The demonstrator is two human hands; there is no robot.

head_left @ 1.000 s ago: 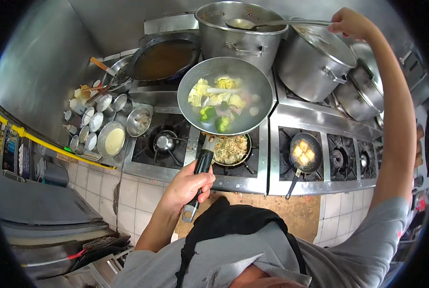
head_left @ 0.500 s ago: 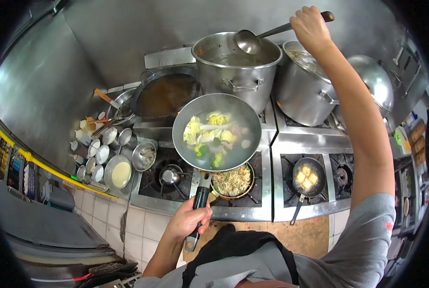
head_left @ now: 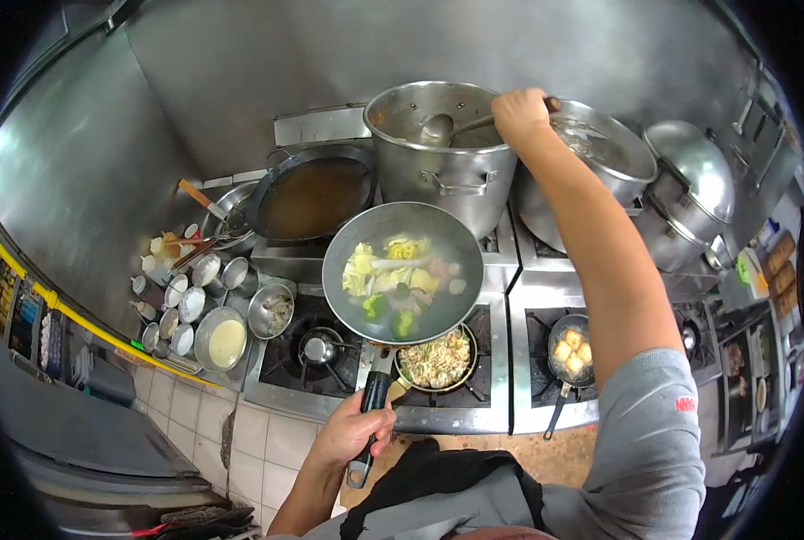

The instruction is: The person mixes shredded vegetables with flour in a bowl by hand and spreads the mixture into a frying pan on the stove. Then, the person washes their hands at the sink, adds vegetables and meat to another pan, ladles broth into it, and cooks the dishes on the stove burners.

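My left hand (head_left: 357, 427) is closed around the black handle of a grey frying pan (head_left: 343, 315). Cabbage leaves (head_left: 359, 270), broccoli (head_left: 404, 324) and pale slices lie in the pan's steaming liquid. The pan is held above the stove, partly over a second pan of noodle-like food (head_left: 438, 362). My right hand (head_left: 521, 117) grips the dark handle of a ladle (head_left: 437, 130) at the rim of a tall steel stockpot (head_left: 393, 162). The ladle's bowl is inside that pot, near the liquid.
A wok of brown liquid (head_left: 316, 198) sits back left. Another stockpot (head_left: 632, 184) and a lidded pot (head_left: 690, 171) stand right. A small pan (head_left: 569, 373) holds browned cubes. Bowls and a container of pale yellow liquid (head_left: 226, 344) crowd the left, beside a bare burner (head_left: 319, 349).
My right hand has come down and left, lowering the ladle from above the stockpot's rim into the pot. My left hand keeps hold of the frying pan, which stays nearly in place.
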